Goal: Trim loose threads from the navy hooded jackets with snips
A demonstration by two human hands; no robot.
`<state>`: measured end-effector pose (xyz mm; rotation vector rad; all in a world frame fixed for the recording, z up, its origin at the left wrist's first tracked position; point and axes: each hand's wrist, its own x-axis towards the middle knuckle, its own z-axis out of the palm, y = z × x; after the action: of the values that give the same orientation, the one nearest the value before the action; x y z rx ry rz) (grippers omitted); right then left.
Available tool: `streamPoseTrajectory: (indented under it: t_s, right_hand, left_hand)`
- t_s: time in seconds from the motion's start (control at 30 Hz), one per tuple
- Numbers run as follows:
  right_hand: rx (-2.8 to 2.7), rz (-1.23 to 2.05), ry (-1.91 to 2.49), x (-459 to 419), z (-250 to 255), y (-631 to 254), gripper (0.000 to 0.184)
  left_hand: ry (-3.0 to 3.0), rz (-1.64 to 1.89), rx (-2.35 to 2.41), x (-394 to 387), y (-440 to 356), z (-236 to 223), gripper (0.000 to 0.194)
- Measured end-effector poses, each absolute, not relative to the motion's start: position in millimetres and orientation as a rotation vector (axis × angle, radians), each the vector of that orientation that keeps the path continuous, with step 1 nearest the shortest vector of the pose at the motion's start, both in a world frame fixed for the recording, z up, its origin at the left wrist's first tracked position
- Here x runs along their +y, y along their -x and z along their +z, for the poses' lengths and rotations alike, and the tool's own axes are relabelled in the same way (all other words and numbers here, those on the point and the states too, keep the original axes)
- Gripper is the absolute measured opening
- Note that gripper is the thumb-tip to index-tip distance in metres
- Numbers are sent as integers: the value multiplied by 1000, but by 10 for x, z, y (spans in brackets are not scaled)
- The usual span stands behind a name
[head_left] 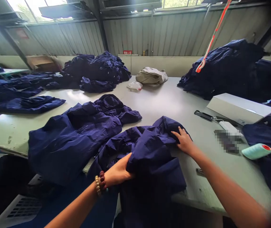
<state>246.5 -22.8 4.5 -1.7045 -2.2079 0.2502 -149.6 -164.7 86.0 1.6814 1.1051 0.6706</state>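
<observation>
Gathering a fold of thin, faintly sheeny cloth, the left hand (118, 171) sits at the near side of a crumpled navy garment (149, 158), its fingers hidden under the bunched fabric and its wrist circled by a bracelet of dark red and tan beads (100, 183). The right hand (184, 141) lies open and wide on the garment's far right edge, with fingers spread and the forearm reaching in from the lower right. The garment rests in soft ridges on a long, pale grey-green table (163, 104) and droops over its near edge. Just left of the garment, a second navy garment (73, 136) lies spread flat. To the garment's right stand a white rectangular box (241, 109) and a pale green thread cone (257, 151) with a red tip, beside a pixelated, unreadable object (229, 141). Well beyond the garment, a heap of navy clothing (95, 71) and a pale bundled sack (151, 76) sit on the table. A red-and-white strap (212, 34) hangs to the garment's far right, in front of a corrugated metal wall (149, 34) under high windows.
</observation>
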Motion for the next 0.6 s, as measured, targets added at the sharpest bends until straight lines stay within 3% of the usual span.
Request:
streamPoseTrajectory:
  t_s: [0.1, 0.3, 0.47, 0.6]
  right_hand:
    - [-2275, 336, 1661, -12, 200, -2629, 55]
    - [-2341, 337, 1628, 38, 635, -2725, 36]
    - [-2319, 87, 1692, -95, 1042, -2456, 33]
    - [-2375, -117, 1655, -251, 1414, -2262, 28]
  left_hand:
    - [-1683, 645, 1201, -1539, 1730, 835, 47]
    - [-1791, 557, 1637, -1352, 2003, 812, 36]
    - [-1651, 636, 1722, -1317, 2147, 842, 25]
    - [-1610, 826, 1601, -1557, 2570, 1219, 34]
